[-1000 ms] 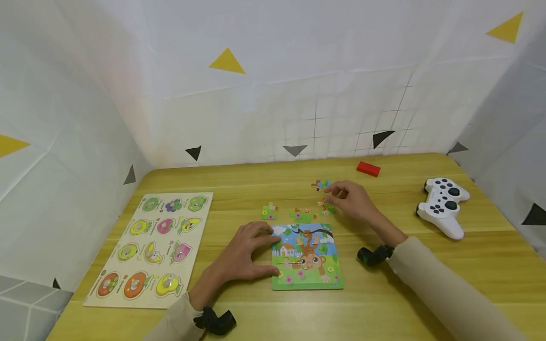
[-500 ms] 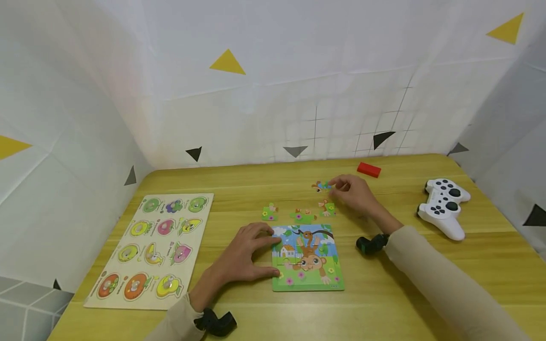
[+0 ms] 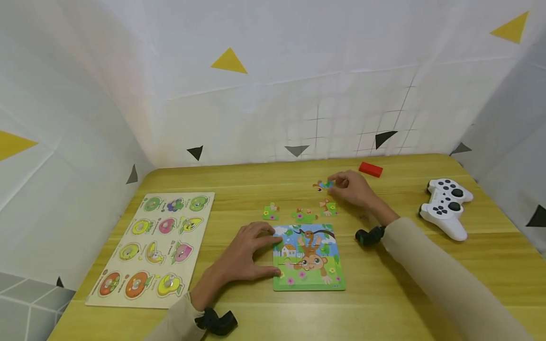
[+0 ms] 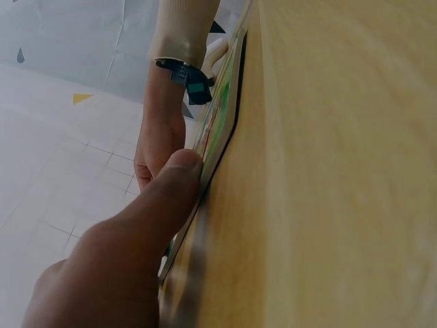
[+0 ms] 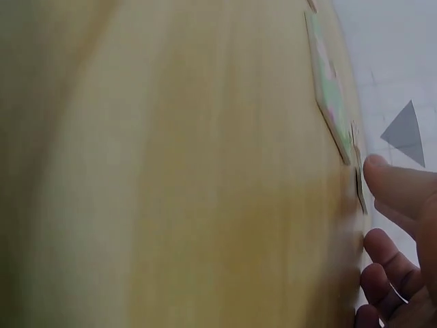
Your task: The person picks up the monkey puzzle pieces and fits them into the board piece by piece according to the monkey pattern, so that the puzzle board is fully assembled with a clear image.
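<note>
In the head view a square monkey jigsaw puzzle [image 3: 308, 280] lies on the table, picture side up. My left hand [image 3: 243, 255] rests at its left side, fingers and thumb spread; in the left wrist view the thumb [image 4: 181, 171] touches the board's edge. Beyond the board, my right hand [image 3: 351, 188] has thumb and index finger at opposite edges of a blue and brown puzzle piece [image 3: 321, 186], pinching its right end. Three loose pieces lie nearer the board: a green one at left [image 3: 270, 212], a green one in the middle [image 3: 304, 217] and a piece with a monkey's hand [image 3: 327, 207].
A wooden fruit peg puzzle [image 3: 187, 246] occupies the table's left side. At the back right lies a red block [image 3: 370, 169], with a white game controller [image 3: 445, 208] farther right. White cloth walls [image 3: 256, 113] enclose the table behind and at both sides.
My right hand has moved away from beside the monkey's-hand piece, farther back to the blue and brown piece, its fingertips closing in on it. My left hand has stayed at the board.
</note>
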A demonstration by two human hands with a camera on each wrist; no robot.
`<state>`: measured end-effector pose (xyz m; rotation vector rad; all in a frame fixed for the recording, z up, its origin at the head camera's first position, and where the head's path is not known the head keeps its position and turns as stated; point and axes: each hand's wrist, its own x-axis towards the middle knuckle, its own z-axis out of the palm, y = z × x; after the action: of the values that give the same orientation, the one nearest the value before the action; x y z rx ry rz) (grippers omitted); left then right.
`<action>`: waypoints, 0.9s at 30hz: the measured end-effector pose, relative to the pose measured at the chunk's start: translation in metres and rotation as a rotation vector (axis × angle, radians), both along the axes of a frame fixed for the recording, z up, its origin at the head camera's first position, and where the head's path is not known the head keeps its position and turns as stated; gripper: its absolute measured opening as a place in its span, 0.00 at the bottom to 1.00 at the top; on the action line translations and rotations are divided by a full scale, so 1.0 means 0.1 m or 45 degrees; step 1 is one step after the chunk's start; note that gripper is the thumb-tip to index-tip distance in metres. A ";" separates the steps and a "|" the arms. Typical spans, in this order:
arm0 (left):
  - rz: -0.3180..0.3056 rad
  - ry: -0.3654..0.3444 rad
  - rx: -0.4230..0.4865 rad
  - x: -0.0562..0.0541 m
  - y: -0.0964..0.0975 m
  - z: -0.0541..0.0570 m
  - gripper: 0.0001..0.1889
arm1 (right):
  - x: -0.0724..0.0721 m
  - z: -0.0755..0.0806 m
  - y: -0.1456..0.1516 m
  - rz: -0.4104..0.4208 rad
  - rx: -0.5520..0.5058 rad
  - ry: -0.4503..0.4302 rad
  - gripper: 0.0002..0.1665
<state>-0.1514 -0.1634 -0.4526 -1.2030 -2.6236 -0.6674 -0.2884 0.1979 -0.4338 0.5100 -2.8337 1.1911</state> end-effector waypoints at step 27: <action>0.002 -0.008 -0.004 -0.02 -0.02 -0.02 0.37 | -0.14 0.09 0.00 0.083 0.154 -0.064 0.25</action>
<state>-0.1532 -0.1650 -0.4541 -1.2014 -2.6318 -0.6678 -0.3027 0.1981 -0.4250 0.5907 -2.9675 1.0619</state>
